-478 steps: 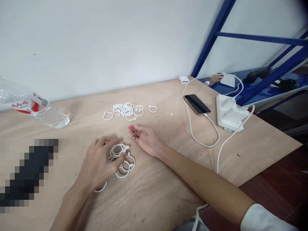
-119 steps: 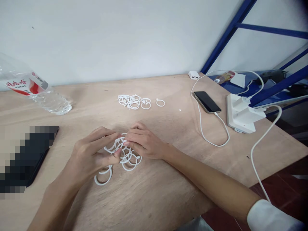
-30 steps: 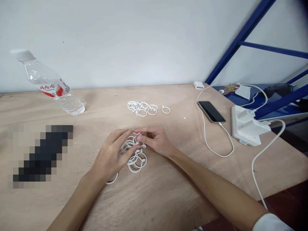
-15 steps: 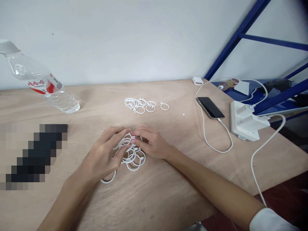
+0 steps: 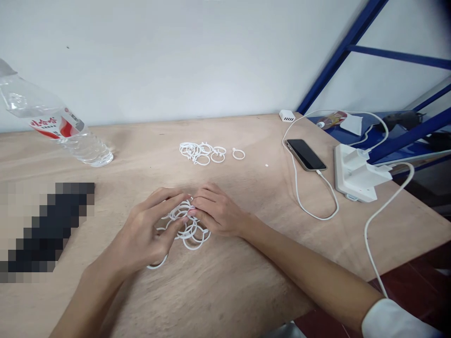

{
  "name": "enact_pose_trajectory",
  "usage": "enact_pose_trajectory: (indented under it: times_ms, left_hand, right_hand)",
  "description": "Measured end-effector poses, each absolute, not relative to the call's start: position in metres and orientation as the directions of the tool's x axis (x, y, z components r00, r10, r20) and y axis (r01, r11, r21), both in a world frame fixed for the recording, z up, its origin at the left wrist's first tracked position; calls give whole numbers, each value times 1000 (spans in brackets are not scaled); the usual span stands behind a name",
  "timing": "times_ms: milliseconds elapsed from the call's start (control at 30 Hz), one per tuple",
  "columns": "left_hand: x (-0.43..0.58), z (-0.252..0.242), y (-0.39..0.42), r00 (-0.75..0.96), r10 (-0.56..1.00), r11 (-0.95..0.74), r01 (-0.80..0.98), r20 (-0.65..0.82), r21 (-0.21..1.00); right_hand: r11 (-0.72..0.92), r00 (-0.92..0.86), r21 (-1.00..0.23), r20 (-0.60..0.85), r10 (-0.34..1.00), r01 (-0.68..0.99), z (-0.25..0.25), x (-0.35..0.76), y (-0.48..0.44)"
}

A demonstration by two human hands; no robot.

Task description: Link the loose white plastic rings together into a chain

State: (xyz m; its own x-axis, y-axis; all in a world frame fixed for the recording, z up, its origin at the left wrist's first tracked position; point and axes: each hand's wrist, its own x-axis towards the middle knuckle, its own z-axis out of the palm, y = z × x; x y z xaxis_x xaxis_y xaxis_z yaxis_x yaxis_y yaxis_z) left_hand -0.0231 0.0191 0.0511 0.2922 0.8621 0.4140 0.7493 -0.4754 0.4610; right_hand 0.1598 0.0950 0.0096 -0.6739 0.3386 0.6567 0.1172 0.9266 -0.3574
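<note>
Above a loose pile of white plastic rings (image 5: 193, 246), both hands meet at one raised white ring (image 5: 180, 207). My left hand (image 5: 148, 230) holds this ring by its left side, thumb below and fingers above. My right hand (image 5: 218, 211) pinches its right end, covering the small joint there. Part of the pile is hidden beneath the hands, and one more ring shows partly under the left palm. Farther back lies a second group of white rings (image 5: 202, 163), each with a small eyelet, and a single ring (image 5: 238, 158) lies to its right.
A water bottle (image 5: 70, 131) stands at the left, behind a blurred dark object (image 5: 52, 225). On the right are a phone (image 5: 306, 155) on a white cable, a power strip (image 5: 355, 180) with plugs, and a small white block (image 5: 287, 116). A blue metal frame (image 5: 338, 61) rises beyond the table edge.
The right fingers have closed farther over the ring's joint, which showed between the fingertips before. The view has shifted slightly; the ring groups on the table keep their arrangement.
</note>
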Motion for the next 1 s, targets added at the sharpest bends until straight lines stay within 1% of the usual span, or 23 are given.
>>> enact_pose_trajectory:
  times_ms: [200,400,467,500,567,600,667,733,833,900,1000]
  left_hand:
    - [-21,55,20,297,882,-455,737,365,500]
    - [-24,52,17,280,887,-441,750,367,492]
    - [-26,49,18,274,890,-431,764,363,480]
    - [-27,46,19,280,889,-433,771,362,467]
    - [-29,43,21,313,878,-455,781,362,428]
    - [-30,41,22,331,871,-468,784,363,408]
    - [-31,39,24,356,860,-487,787,366,379]
    - [-32,38,25,369,855,-496,788,364,366]
    - [-31,37,24,380,855,-500,783,352,370]
    - [-31,37,24,382,855,-503,774,350,384]
    - [-31,36,24,381,859,-504,747,342,434]
  right_hand:
    - [940,-643,-339,711,284,41,7,158,97]
    - [906,-663,-421,668,338,37,11,158,96]
    - [880,-609,-472,682,404,56,12,159,95]
    - [857,-552,-507,692,466,88,12,159,96]
    - [772,-372,-600,681,631,210,11,159,99]
    - [706,-266,-648,654,708,288,10,160,102]
    - [559,-111,-704,574,811,439,7,165,111]
    - [478,-110,-665,515,850,574,6,172,121]
    - [407,-170,-514,447,878,755,4,185,134]
    - [363,-187,-443,391,901,820,3,191,139]
    - [335,-203,-411,332,921,848,1,193,142]
